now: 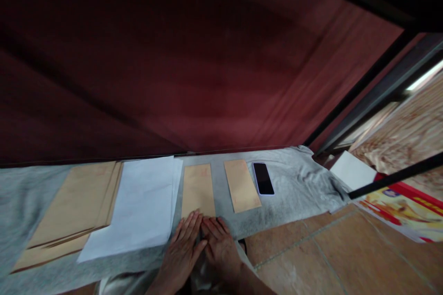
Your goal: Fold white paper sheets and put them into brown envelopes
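My left hand (183, 251) lies flat with its fingertips on the lower edge of a brown paper envelope (198, 186). Beside it, my right hand (221, 246) rests with fingers stretched out, its tips at the same edge. Neither hand grips anything. A second brown envelope (242, 185) lies slightly turned to the right. Left of my hands are white paper sheets (138, 207), and further left a stack of larger brown envelopes (76, 200) overlaps them.
A grey cloth (297, 179) covers the narrow surface. On it lies a phone (263, 179) with a dark screen. A dark red panel (207, 78) rises behind. At right, a black bar (394, 176) crosses in front of a colourful printed box (404, 212) above the tiled floor (294, 258).
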Tool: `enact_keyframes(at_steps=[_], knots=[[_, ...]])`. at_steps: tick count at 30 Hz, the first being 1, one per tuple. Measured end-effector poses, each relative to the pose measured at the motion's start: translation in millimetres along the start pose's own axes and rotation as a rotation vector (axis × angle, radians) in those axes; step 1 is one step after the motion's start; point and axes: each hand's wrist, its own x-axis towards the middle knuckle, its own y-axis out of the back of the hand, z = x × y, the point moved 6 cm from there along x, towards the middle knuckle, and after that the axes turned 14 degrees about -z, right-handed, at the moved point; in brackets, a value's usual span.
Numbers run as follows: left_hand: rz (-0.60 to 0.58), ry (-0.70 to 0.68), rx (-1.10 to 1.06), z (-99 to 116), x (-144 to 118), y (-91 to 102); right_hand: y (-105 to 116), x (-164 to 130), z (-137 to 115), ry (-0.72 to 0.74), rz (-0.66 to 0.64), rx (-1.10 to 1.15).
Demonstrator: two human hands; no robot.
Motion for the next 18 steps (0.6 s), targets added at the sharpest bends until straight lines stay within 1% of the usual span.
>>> enact_keyframes(at_steps=[3, 5, 9, 12, 16, 18], knots=[[0.031, 0.029, 0.021, -0.7, -8.4, 2.3, 7.4, 2.6, -3.2, -0.018, -0.007, 0.067], [0.038, 0.062, 0.001, -2.8, -9.3, -0.5, 9.0, 4.9, -6.4, -0.017, 0.003, 0.076], [0.087, 0.162, -0.133, -7.6, -11.3, -10.3, 7.3, 5.8, -9.9, -0.034, 0.043, 0.016], [0.145, 0.285, -0.369, -16.6, -15.0, -14.3, 5.4, 2.8, -9.2, -0.057, 0.060, -0.016], [0.190, 0.554, -0.766, -40.1, -17.8, -18.3, 6.1, 0.8, -10.2, -0.055, 0.048, -0.012], [0.220, 0.642, -0.957, -50.7, -15.0, -18.5, 9.2, 1.5, -11.5, -0.064, 0.041, 0.006]])
